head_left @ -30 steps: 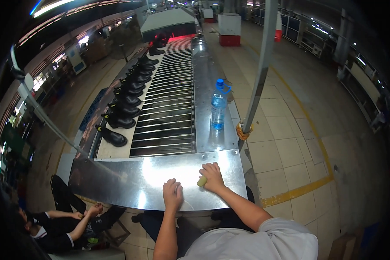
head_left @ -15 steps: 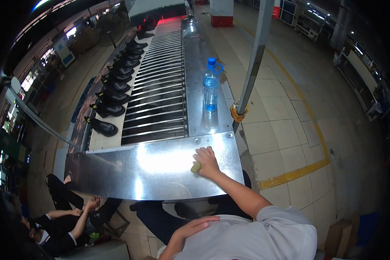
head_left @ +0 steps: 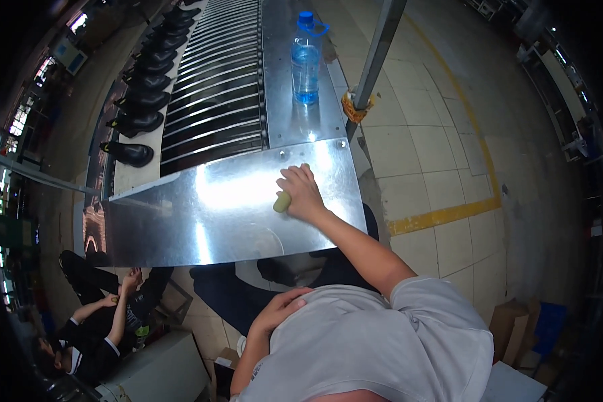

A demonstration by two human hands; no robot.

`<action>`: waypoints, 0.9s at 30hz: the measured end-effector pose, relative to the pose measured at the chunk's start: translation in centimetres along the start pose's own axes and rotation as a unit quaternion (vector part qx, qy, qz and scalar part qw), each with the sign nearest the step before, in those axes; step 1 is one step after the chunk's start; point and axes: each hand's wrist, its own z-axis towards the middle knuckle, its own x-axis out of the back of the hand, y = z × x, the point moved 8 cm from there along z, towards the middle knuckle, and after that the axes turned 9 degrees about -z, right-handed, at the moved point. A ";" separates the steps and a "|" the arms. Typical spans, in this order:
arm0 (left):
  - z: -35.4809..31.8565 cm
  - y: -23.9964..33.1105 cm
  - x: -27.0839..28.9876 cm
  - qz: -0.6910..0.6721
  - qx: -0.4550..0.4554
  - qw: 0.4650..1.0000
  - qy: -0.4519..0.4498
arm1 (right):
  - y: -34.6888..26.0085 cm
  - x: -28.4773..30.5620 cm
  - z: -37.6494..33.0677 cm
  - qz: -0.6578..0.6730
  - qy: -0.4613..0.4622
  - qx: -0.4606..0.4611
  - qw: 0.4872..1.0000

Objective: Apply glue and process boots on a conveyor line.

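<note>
My right hand (head_left: 303,194) rests palm down on the bare metal end plate (head_left: 241,231) of a roller conveyor, near its right corner. Its fingers are slightly bent and a little apart. A rounded yellow-green piece (head_left: 283,202) shows at the thumb, looking like a finger cot; the underside of the hand is hidden. My left hand (head_left: 285,309) lies against the front of my grey shirt (head_left: 375,335), fingers stretched out and holding nothing. Beyond my right hand, a clear bottle (head_left: 305,70) with a blue cap and handle stands upright on the metal side ledge.
Black boots (head_left: 130,153) stand in a row along the conveyor's left side, beside the metal rollers (head_left: 214,100). A metal post (head_left: 375,60) rises at the right edge. At lower left a co-worker (head_left: 90,335) sits with both hands together. Cardboard (head_left: 509,328) stands at lower right.
The view has tilted downward, so the conveyor, boots and bottle sit higher in the picture. My right hand stays on the metal plate and my left stays against my shirt.
</note>
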 end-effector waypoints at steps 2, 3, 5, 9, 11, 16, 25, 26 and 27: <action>-0.8 0.7 -0.1 0.005 -0.009 1.000 0.015 | 0.0 -0.1 0.0 0.001 -0.010 -0.002 1.000; -1.3 1.5 -0.1 0.042 -0.039 0.998 -0.009 | -0.1 0.0 0.1 0.002 -0.005 -0.001 1.000; -1.9 3.3 -0.7 0.186 -0.109 0.976 -0.006 | -0.6 -0.1 0.1 0.003 -0.002 0.007 1.000; -1.2 2.2 0.8 0.248 -0.086 0.956 0.132 | -0.6 -0.8 -0.6 -0.003 -0.002 0.006 1.000; -2.1 1.5 2.3 0.255 -0.065 0.943 0.206 | 0.2 -1.3 -0.9 -0.004 -0.009 0.005 1.000; -5.4 -1.7 4.3 0.248 0.084 0.940 0.220 | 0.6 -1.3 -0.7 -0.043 0.016 0.031 0.998; -5.3 -2.2 2.0 0.162 -0.045 0.975 0.147 | 0.1 -1.6 -1.1 -0.038 0.010 0.029 0.999; -5.7 -1.7 2.0 0.160 -0.044 0.975 0.148 | -0.1 -1.8 -1.2 -0.041 0.010 0.028 0.999; -6.0 -0.8 1.4 0.206 -0.078 0.969 0.114 | 0.0 -1.8 -1.2 -0.040 0.006 0.028 0.999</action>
